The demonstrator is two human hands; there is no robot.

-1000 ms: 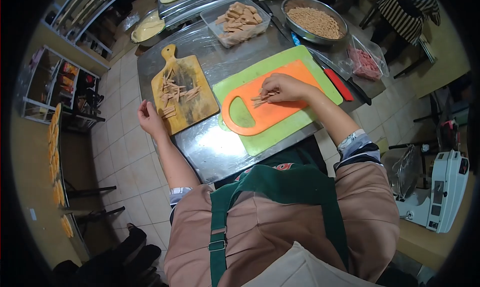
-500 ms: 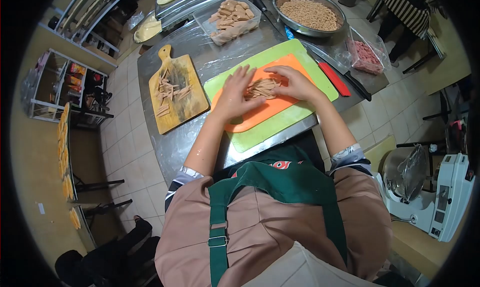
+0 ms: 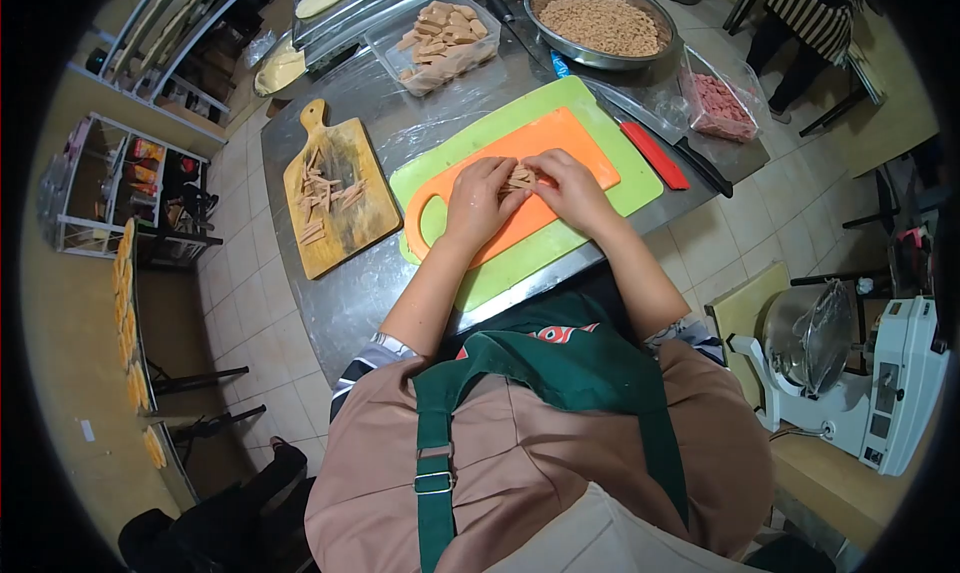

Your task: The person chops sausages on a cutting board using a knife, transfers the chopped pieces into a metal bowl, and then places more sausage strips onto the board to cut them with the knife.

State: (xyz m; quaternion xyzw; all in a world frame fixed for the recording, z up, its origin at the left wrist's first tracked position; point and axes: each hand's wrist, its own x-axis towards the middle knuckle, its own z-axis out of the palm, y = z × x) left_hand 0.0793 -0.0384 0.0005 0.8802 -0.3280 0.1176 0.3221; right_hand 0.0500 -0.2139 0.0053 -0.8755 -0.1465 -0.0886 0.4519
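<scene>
"Where's the little heap of strips (image 3: 519,179) now?"

"Middle of the orange board (image 3: 585,148), right between the two hands! Left hand (image 3: 476,205) on one side, right hand (image 3: 574,195) on the other"

"Which one's nearer?"

"Neither, by my eye. The heap lies rightward of the left fingers, leftward of the right ones, and both look to be touching its edges"

"And how are the fingers?"

"Bent inward on both hands, tips drawn close around the strips, thumbs on the near side. How hard they press, I can't tell"

"Which way does the heap run?"

"Roughly from hand to hand, I'd judge, but the fingers cover its ends"

"And further out?"

"Green mat (image 3: 639,180) beneath the orange board, red-handled knife (image 3: 656,157) just beside it on the right, black-handled knife (image 3: 704,167) next along. Off to the left, apart from the mat's main spread, a wooden board (image 3: 382,220) with loose strips (image 3: 320,191) lying every which way, all of it on the metal table (image 3: 345,308)"
</scene>
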